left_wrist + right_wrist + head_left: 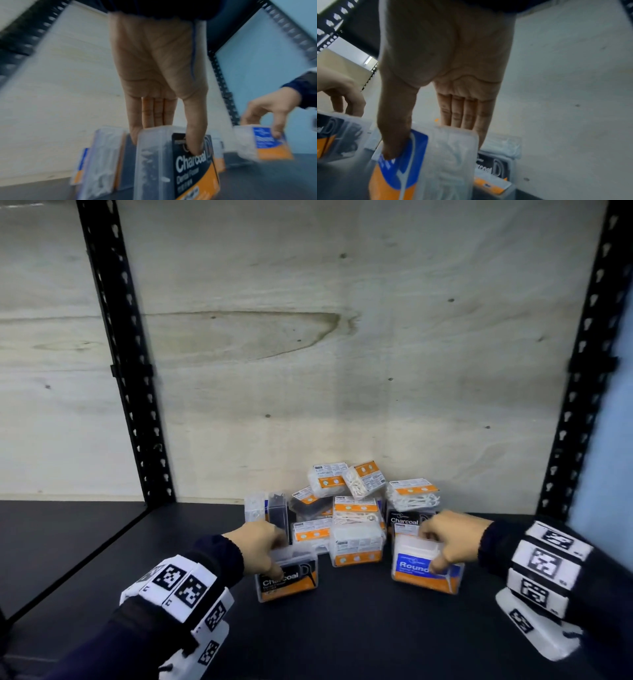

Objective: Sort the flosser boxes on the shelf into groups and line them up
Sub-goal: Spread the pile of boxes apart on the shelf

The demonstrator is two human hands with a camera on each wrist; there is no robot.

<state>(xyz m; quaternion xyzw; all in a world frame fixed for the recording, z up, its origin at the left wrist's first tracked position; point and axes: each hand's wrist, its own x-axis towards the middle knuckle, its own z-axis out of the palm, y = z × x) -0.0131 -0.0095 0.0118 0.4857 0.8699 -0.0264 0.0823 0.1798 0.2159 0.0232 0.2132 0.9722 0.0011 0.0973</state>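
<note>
My left hand pinches a black-and-orange "Charcoal" flosser box from above, thumb on its front label and fingers behind it; the left wrist view shows the same box upright in that grip. My right hand holds a blue-and-orange "Round" flosser box the same way, thumb on the blue label, fingers behind. Both boxes stand on or just above the dark shelf, in front of a jumbled pile of flosser boxes.
The pile leans against the pale plywood back wall. Black perforated uprights stand at the left and right. Bare dark shelf surface stretches left of the pile and along the front.
</note>
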